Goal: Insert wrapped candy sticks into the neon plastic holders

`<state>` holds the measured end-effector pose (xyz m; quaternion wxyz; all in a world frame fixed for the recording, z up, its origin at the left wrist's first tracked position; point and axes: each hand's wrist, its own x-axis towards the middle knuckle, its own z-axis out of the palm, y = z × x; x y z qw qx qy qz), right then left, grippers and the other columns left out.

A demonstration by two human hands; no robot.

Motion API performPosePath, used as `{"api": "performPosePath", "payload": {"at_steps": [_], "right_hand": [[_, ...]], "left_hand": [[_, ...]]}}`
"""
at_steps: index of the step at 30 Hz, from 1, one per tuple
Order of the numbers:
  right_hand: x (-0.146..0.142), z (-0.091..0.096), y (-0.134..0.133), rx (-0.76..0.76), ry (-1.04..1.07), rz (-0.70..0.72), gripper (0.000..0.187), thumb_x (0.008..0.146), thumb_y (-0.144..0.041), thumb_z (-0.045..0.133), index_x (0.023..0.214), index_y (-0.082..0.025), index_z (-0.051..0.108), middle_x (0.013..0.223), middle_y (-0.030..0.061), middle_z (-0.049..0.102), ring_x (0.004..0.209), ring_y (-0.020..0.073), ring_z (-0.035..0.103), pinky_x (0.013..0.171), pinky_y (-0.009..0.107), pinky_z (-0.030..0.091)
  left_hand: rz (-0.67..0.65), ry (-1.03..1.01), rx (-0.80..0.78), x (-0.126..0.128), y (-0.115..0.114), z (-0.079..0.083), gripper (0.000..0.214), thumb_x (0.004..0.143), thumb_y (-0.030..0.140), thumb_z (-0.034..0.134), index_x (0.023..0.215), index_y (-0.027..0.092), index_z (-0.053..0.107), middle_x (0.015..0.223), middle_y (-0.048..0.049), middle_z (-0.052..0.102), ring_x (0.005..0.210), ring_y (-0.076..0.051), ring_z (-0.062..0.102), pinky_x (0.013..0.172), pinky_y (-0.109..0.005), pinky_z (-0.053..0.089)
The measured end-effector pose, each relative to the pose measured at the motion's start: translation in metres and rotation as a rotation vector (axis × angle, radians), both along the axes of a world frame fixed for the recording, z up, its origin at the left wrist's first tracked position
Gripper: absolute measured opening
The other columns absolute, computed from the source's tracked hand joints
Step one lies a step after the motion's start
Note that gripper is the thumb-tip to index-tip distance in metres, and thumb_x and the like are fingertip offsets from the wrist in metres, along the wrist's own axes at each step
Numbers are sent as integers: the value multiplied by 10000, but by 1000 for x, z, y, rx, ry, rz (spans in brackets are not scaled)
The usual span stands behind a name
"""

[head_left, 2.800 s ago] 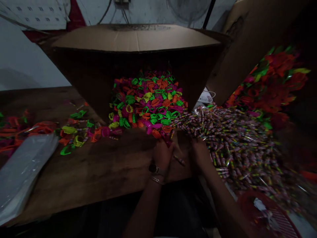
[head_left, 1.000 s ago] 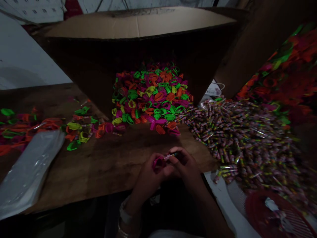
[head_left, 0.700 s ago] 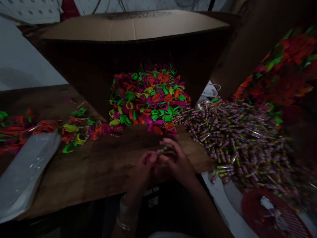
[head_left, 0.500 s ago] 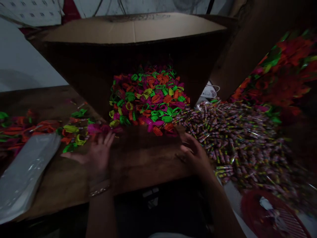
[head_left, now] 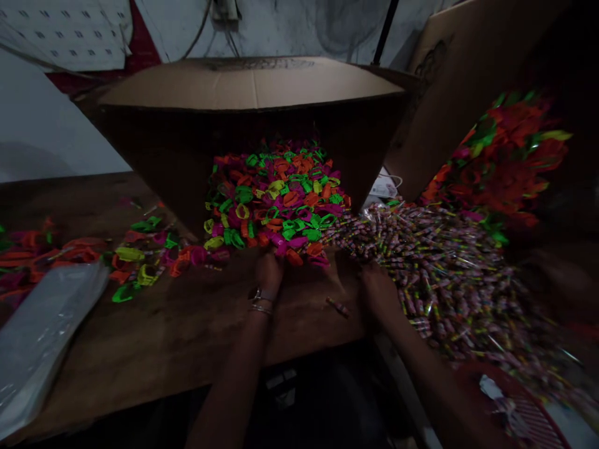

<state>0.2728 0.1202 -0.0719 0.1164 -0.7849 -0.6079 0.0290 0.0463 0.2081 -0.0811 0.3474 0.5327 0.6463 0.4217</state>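
My left hand [head_left: 269,273] is at the front of a heap of bright plastic pieces [head_left: 281,199], which look like small toy watches in orange, green, yellow and magenta. Its fingertips reach a magenta piece at the heap's lower edge, but dim light hides how they are bent. The heap spills from a cardboard box [head_left: 253,90] lying on its side. My right hand [head_left: 378,290] rests at the left edge of a broad pile of small wrapped candy sticks [head_left: 449,262]; its fingers are too dark to make out. One loose candy stick [head_left: 337,307] lies between the hands.
On the left are more plastic pieces [head_left: 135,254] and a stack of clear plastic bags [head_left: 56,337]. A red basket [head_left: 528,399] stands at lower right. Another heap of pieces [head_left: 505,162] is at far right, near a dim, blurred hand [head_left: 561,274]. The wooden table [head_left: 187,337] ends in front.
My left hand, spread by the left-hand pieces before, has moved right to the heap at the box. My right hand has shifted slightly toward the candy pile. A loose candy stick now shows on the wood.
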Motion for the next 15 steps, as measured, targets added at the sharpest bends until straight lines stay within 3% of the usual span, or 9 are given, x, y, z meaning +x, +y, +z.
{"api": "performPosePath", "payload": {"at_steps": [2,5,7,11,13,15], "right_hand": [[1,4,-1,8,44,2,204,783,18,460,842,-77,631,936,234,643,903,285,621,714,333,467],[-9,8,-4,19,170,47,150,802,-77,517,918,-114,605,885,147,679,791,220,653,673,291,485],[-29,9,-6,71,440,142,147,817,-186,547,953,-158,592,891,87,696,767,181,663,663,263,501],[-80,12,-15,187,1258,266,216,743,-335,637,910,-196,634,918,58,717,844,197,672,729,307,527],[-96,13,-21,191,1404,218,203,729,-340,658,878,-203,663,910,48,725,861,198,668,777,328,522],[-103,15,-28,205,1396,183,183,743,-332,655,873,-205,685,903,43,729,868,196,663,803,337,514]], "left_hand": [[-26,-1,18,-4,-6,-1,94,685,185,640,767,165,683,884,-124,700,930,-264,629,814,-330,432],[-47,-38,10,-14,-29,0,112,647,258,694,684,163,645,746,-67,684,803,-225,626,741,-300,443],[-76,-89,-16,-16,-50,3,188,650,335,692,677,158,633,715,-43,677,744,-198,619,695,-281,454],[-160,-273,-91,-14,-88,16,274,702,427,624,718,153,630,737,-38,692,693,-172,625,644,-274,484],[-165,-420,-105,-15,-101,22,257,675,405,661,663,158,589,815,-61,707,768,-187,643,691,-290,498],[-137,-548,-101,-18,-108,26,261,607,343,731,657,170,542,867,-65,710,834,-201,653,743,-308,504]]}}
